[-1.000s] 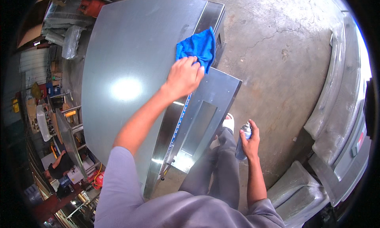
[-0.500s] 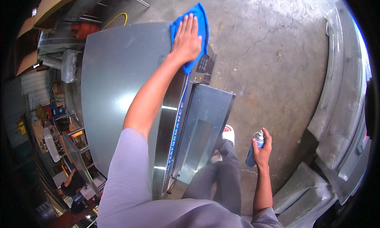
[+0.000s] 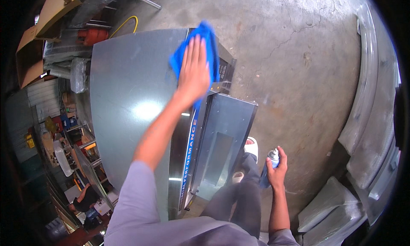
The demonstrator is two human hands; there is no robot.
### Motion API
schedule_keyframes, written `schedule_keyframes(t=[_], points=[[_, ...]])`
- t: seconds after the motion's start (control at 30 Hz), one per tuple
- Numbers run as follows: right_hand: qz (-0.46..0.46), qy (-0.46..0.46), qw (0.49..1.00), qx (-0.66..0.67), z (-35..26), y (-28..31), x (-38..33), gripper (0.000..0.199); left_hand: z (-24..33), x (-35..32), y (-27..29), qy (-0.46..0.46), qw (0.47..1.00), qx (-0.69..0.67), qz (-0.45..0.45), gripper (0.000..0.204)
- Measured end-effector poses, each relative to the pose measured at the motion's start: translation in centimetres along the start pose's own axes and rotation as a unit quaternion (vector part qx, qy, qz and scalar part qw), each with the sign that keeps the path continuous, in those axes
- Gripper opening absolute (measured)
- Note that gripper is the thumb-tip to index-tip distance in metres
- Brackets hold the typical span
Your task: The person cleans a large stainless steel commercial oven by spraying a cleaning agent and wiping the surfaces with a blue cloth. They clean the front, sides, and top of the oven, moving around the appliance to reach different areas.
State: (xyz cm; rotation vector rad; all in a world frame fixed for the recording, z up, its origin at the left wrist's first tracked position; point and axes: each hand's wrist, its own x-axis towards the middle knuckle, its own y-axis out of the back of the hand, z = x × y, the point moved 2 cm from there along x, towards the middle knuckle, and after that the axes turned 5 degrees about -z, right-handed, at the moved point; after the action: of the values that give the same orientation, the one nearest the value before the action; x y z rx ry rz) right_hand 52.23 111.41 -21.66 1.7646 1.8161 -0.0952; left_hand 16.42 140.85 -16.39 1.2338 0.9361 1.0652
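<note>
A bunched blue cloth (image 3: pixel 208 45) lies under my left hand (image 3: pixel 194 73), which holds it with fingers stretched along it. Cloth and hand are at the far front edge of a large stainless-steel appliance (image 3: pixel 124 79), and both are slightly blurred. Along that front runs a blue-and-white lettered strip (image 3: pixel 190 148), beside a lower metal panel (image 3: pixel 232 118) that juts out. Off to the right, clear of the appliance, my right hand (image 3: pixel 276 171) is wrapped round a blue aerosol can (image 3: pixel 273 159), its index finger near the nozzle on top.
Plastic-wrapped long pieces (image 3: pixel 371 105) line the right side of the concrete floor (image 3: pixel 299 75). Cardboard boxes (image 3: pixel 55 11), a red tank (image 3: pixel 92 36) and a yellow hose (image 3: pixel 136 22) are at the far left. A person (image 3: pixel 87 197) is among the clutter at lower left.
My left hand has drawn the blue cloth nearer and slightly left along the appliance's edge. The right hand with the aerosol can has shifted a little left and down.
</note>
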Motion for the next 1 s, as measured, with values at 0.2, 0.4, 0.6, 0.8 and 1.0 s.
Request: schedule_keyframes(t=[0.2, 0.4, 0.6, 0.8, 1.0], points=[[-0.006, 0.080, 0.995, -0.052, -1.0, 0.1, 2.4, 0.058, 1.1, -5.2, 0.7, -0.013, 1.000, -0.017, 0.021, 0.073], [-0.013, 0.066, 0.997, -0.025, -1.0, -1.1, 0.5, 0.060, 7.5, -31.9, 3.2, 0.048, 0.993, 0.036, -0.101, 0.068], [-0.026, 0.047, 0.999, -0.005, 1.0, -3.1, -2.6, 0.059, 2.8, -14.4, 1.4, 0.008, 0.998, 0.006, -0.063, 0.071], [-0.033, 0.121, 0.991, -0.048, 2.5, -2.4, -2.1, 0.060, -1.4, 4.2, -0.3, -0.095, 0.994, 0.027, 0.056, 0.078], [0.008, 0.158, 0.984, -0.077, 3.6, -0.7, -4.0, 0.059, 1.4, -16.3, 0.2, -0.028, 0.999, -0.017, -0.002, 0.076]])
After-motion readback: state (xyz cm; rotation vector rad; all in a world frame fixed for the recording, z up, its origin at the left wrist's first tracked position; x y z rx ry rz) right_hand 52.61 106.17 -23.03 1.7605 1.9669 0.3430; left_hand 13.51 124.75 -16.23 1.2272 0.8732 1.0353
